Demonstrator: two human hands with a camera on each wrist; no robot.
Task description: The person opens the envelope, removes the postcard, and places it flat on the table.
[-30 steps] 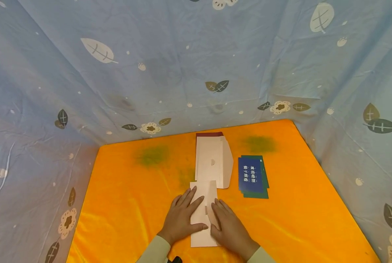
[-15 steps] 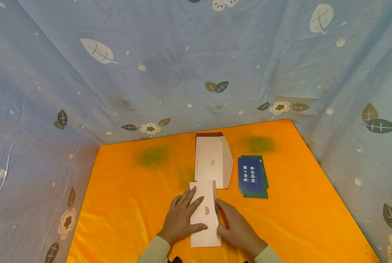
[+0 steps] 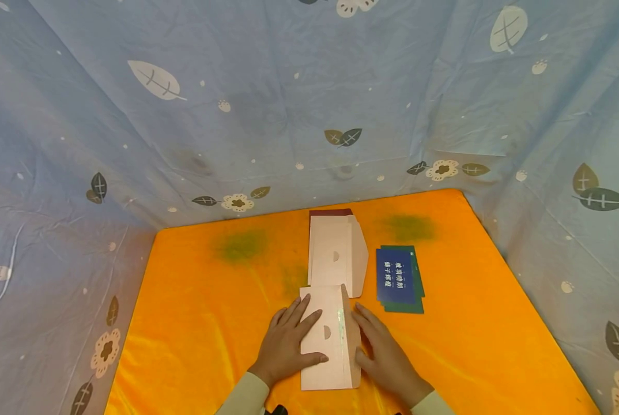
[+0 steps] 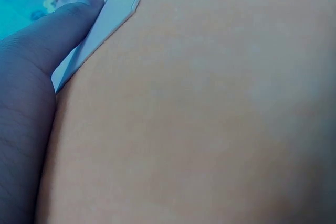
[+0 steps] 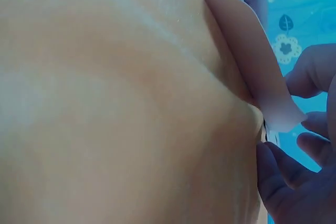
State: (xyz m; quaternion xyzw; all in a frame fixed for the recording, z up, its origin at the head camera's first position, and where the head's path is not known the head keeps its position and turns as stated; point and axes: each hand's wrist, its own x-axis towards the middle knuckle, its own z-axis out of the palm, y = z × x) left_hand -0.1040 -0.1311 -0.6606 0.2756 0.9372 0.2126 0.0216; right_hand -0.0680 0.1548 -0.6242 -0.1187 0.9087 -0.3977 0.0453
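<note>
A pale pink envelope (image 3: 317, 369) lies lengthwise in front of me, a half-round notch in its middle. Its long flap (image 3: 353, 346) is raised along the right side, and a shiny strip shows beside the fold. My left hand (image 3: 289, 340) rests flat on the envelope's left half, fingers and thumb spread. In the left wrist view the thumb (image 4: 73, 19) lies across the paper near its corner. My right hand (image 3: 387, 357) is at the flap's outer edge, fingers slightly bent. The right wrist view shows its fingertips (image 5: 265, 153) close around the end of the curved flap.
Beyond the envelope lie more pale envelopes (image 3: 325, 242), the top one with its flap out to the right, and a dark red edge (image 3: 330, 212) behind them. Blue and green cards (image 3: 395, 288) lie to the right. A yellow cloth (image 3: 211, 300) covers the table; patterned curtains (image 3: 289, 115) enclose it.
The flap has swung from lying over the envelope to standing out on the right. My right hand has moved rightward with it. My left hand has stayed in place.
</note>
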